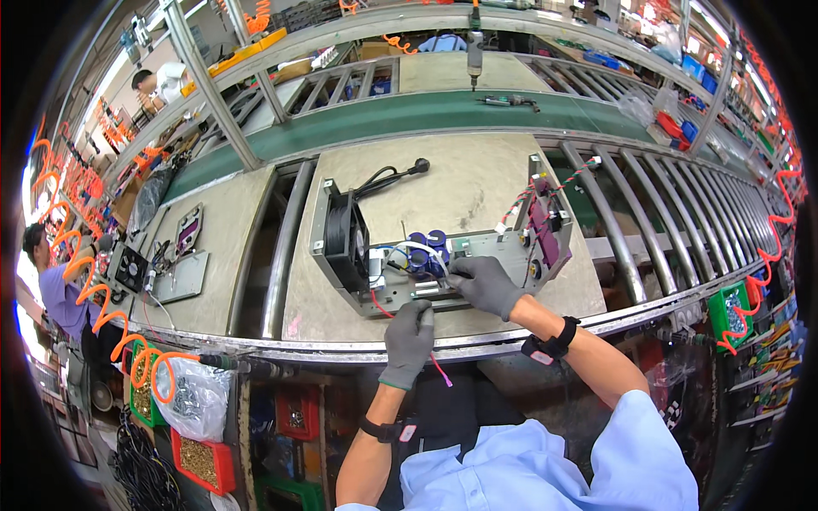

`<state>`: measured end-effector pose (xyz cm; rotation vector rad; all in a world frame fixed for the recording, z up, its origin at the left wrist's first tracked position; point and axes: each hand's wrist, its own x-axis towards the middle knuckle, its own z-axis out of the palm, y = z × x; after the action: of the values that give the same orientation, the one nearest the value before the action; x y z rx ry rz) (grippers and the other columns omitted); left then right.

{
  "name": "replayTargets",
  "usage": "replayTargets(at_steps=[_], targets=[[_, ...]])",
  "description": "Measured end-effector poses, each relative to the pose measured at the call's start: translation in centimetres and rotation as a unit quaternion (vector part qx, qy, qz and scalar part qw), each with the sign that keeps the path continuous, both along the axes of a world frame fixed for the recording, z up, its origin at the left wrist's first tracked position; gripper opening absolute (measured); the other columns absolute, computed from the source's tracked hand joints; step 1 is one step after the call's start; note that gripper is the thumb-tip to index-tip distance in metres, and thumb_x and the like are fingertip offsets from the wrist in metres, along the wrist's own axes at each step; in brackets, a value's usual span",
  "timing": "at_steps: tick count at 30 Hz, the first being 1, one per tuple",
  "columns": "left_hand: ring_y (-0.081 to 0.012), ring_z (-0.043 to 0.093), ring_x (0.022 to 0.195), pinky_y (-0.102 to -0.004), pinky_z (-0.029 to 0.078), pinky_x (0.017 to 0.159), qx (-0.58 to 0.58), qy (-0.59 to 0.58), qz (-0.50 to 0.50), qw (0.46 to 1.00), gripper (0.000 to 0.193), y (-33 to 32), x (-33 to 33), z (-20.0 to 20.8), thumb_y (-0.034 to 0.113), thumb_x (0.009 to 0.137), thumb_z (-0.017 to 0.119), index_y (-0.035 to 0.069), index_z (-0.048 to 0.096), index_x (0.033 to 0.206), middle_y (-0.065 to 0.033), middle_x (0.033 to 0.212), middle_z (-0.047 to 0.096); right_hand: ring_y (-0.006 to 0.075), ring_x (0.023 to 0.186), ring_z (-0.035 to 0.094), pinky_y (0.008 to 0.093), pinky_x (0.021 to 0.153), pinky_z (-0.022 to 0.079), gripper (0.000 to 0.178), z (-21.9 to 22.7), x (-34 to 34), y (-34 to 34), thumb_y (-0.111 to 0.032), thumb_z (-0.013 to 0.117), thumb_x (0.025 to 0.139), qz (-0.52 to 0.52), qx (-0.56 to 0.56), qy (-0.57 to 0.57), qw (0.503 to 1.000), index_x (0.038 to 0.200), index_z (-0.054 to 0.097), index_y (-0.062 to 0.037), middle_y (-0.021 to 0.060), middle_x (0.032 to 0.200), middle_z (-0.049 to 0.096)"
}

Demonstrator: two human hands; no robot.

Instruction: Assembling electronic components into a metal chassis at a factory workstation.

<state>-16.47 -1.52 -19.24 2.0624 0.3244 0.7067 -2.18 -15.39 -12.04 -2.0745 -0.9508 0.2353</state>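
A grey metal chassis (503, 247) lies in front of me with a black fan (347, 241) at its left end and a purple board (545, 232) at its right. Blue capacitors (417, 255) stand on its base, with a white cable (434, 255) curving past them. Closed around a red wire (441, 371), my left hand (409, 339) is at the chassis's front edge; the wire's pink end hangs below it. My right hand (487, 287) reaches inside, its fingers pinched beside the capacitors where the white cable ends; their grip is hidden.
A black power cord (394, 177) trails behind the chassis. Metal rollers (656, 217) run to the right. At left lies another partly built unit (181, 274). A screwdriver (475, 60) hangs overhead; another tool (509, 102) rests on the green belt (375, 119). Screw bins (203, 464) sit below left.
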Motion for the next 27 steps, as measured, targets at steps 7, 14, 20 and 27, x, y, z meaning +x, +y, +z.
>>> replayTargets(at_steps=[7,14,20,27], targets=[[-0.0240,0.066,0.074,-0.0347,0.052,0.068,0.032,-0.040,0.004,0.999,0.016,0.1,-0.2,-0.1,0.010,0.090,0.066,0.004,0.068,0.105,-0.0122,0.089,0.068,0.0271,0.074,0.067,0.0374,0.070,0.051,0.017,0.0,-0.2,0.2,-0.017,0.067,0.090,-0.030,-0.016,0.061,0.998,0.097,0.071,-0.0020,0.0171,0.082,0.069],[-0.0226,0.064,0.067,-0.0333,0.052,0.064,0.059,-0.053,0.007,0.997,0.015,0.3,-0.1,0.1,0.007,0.089,0.066,0.004,0.068,0.104,-0.0123,0.086,0.066,0.0201,0.065,0.063,0.0349,0.064,0.050,0.017,0.0,-0.6,0.6,-0.016,0.066,0.091,-0.030,-0.011,0.071,0.997,0.096,0.070,-0.0009,0.0143,0.075,0.068],[-0.0239,0.065,0.067,-0.0343,0.052,0.064,0.043,-0.058,0.002,0.997,0.016,0.6,-0.1,0.4,0.006,0.088,0.066,0.004,0.068,0.103,-0.0125,0.086,0.066,0.0213,0.065,0.065,0.0350,0.063,0.050,0.016,-0.6,-0.6,0.5,-0.015,0.066,0.091,-0.040,0.000,0.057,0.998,0.098,0.071,-0.0004,0.0151,0.075,0.068],[-0.0356,0.066,0.079,-0.0434,0.053,0.068,0.041,-0.018,0.003,0.999,0.017,0.4,-0.1,0.7,0.011,0.088,0.065,0.008,0.066,0.104,-0.0143,0.090,0.066,0.0294,0.077,0.067,0.0381,0.065,0.052,0.018,-1.6,-1.9,0.7,-0.012,0.073,0.086,-0.007,-0.001,-0.212,0.977,0.100,0.070,-0.0005,0.0126,0.084,0.067]])
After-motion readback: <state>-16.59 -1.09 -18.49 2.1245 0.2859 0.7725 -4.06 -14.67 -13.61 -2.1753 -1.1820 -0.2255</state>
